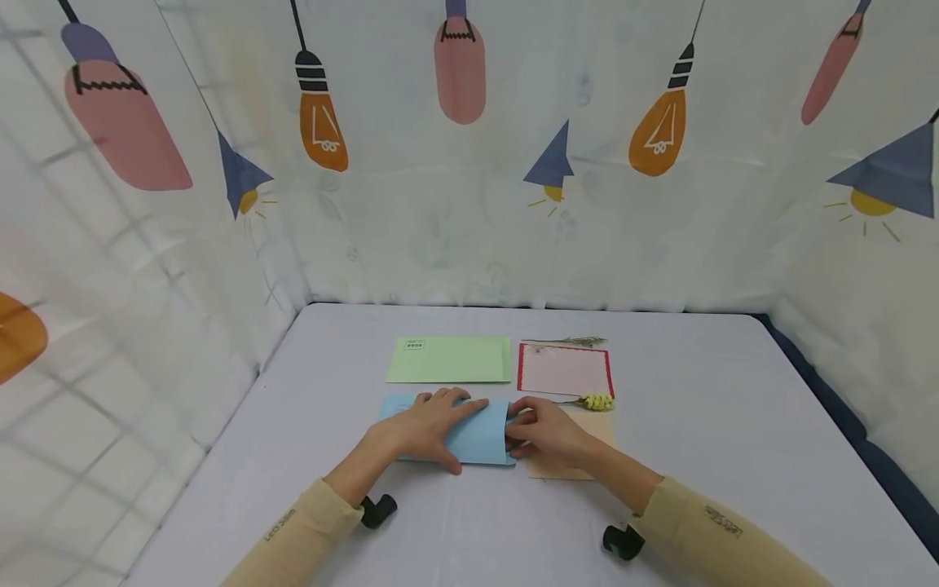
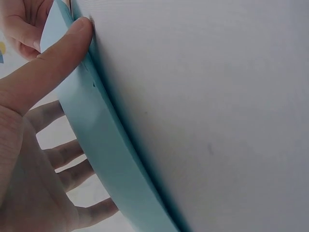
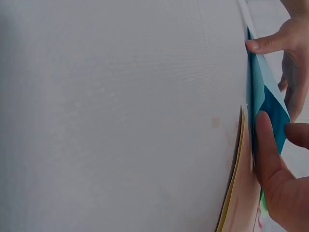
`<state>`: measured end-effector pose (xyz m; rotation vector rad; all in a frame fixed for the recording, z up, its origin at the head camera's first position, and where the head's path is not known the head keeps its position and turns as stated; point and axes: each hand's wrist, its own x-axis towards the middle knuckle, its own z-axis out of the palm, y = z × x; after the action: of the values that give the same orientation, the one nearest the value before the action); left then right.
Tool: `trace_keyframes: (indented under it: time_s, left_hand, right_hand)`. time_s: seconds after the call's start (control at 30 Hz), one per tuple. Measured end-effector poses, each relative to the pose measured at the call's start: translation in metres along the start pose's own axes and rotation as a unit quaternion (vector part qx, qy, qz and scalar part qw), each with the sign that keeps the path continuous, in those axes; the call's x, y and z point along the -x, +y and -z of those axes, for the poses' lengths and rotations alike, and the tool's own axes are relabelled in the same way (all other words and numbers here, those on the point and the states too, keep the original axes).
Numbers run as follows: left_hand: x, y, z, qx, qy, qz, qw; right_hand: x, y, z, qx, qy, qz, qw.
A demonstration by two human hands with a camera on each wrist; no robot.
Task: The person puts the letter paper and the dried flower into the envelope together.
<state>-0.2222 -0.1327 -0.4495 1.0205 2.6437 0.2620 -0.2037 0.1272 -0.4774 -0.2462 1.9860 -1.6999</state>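
Note:
A pale blue envelope [image 1: 469, 432] lies in front of me, and its right end gapes, showing a darker inside [image 3: 274, 113]. Spread across its top is my left hand [image 1: 433, 424], fingers fairly straight and thumb at the near edge, as the left wrist view shows too. My right hand [image 1: 546, 432] is at the gaping end with bent fingers. Seen from the right wrist, its thumb [image 3: 268, 150] and a finger [image 3: 297, 134] touch opposite sides of the mouth. Under that hand lies a tan envelope [image 1: 553, 469], partly covered.
Behind the blue envelope lies a green envelope [image 1: 447, 363]. To its right is a pale pink card [image 1: 565, 371] with a red border. A dried sprig [image 1: 579, 342] lies along the card's far edge, a yellow flower sprig [image 1: 597, 403] along its near edge. Patterned curtains hang behind the white table [image 1: 697, 408].

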Motion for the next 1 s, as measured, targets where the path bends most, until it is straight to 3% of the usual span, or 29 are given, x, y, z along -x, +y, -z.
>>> trace_keyframes:
  time_s: [0.17, 0.5, 1.0]
  left_hand:
    - [0.0, 0.001, 0.0, 0.0, -0.006, 0.004, 1.0]
    - [-0.001, 0.002, 0.0, 0.006, -0.011, 0.009, 0.9999]
    - [-0.003, 0.001, -0.002, -0.006, -0.005, 0.004, 1.0]
  right_hand:
    - [0.003, -0.001, 0.007, -0.003, 0.009, 0.004, 0.9999]
    - [0.021, 0.001, 0.031, 0.09, 0.035, 0.024, 0.995]
    - [0.055, 0.001, 0.074, 0.134, 0.093, 0.018, 0.9864]
